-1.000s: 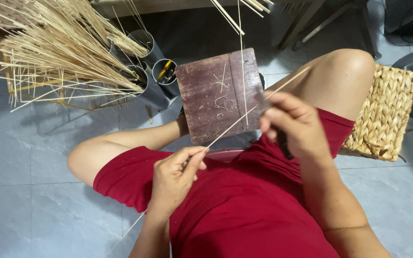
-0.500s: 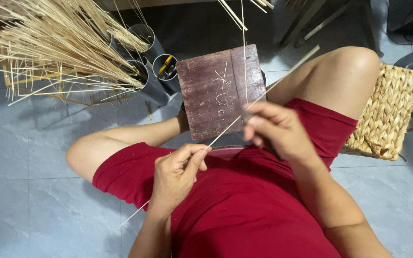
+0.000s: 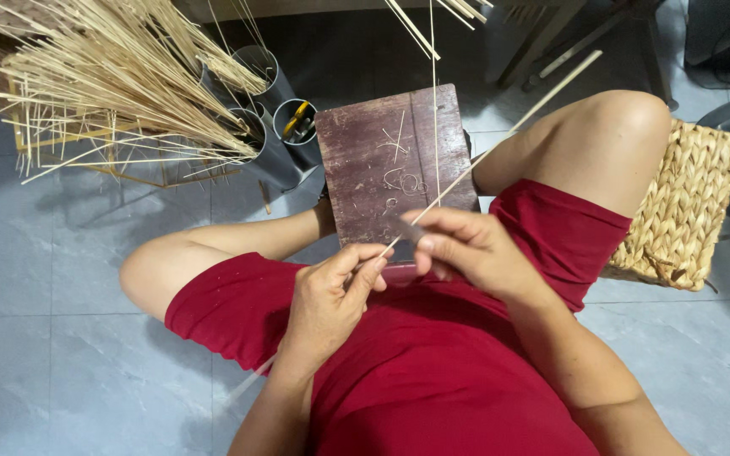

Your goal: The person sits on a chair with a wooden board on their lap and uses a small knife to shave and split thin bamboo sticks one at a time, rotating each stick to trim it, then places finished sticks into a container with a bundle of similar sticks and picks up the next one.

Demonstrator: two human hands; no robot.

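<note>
Seated over grey floor tiles point(image 3: 52, 338), dark wooden board point(image 3: 394, 165) resting between the knees. Left hand point(image 3: 327, 300) pinched shut on a thin bamboo strip point(image 3: 500, 139) just below the board; right hand point(image 3: 466, 249) curled around the same strip (slanting across the board's right side). Left of the board, bundled straw sticks point(image 3: 120, 80) in grey tubes; right, a woven basket point(image 3: 686, 207).

I count one long pale bamboo strip point(image 3: 483, 160) pinched in my two hands, left point(image 3: 331, 295) and right point(image 3: 466, 249). One dark scratched wooden board point(image 3: 382, 160) lies on my lap. Beyond it stand three grey cylindrical tubes point(image 3: 297, 135), with one woven straw cushion point(image 3: 686, 203) beside my knee.
</note>
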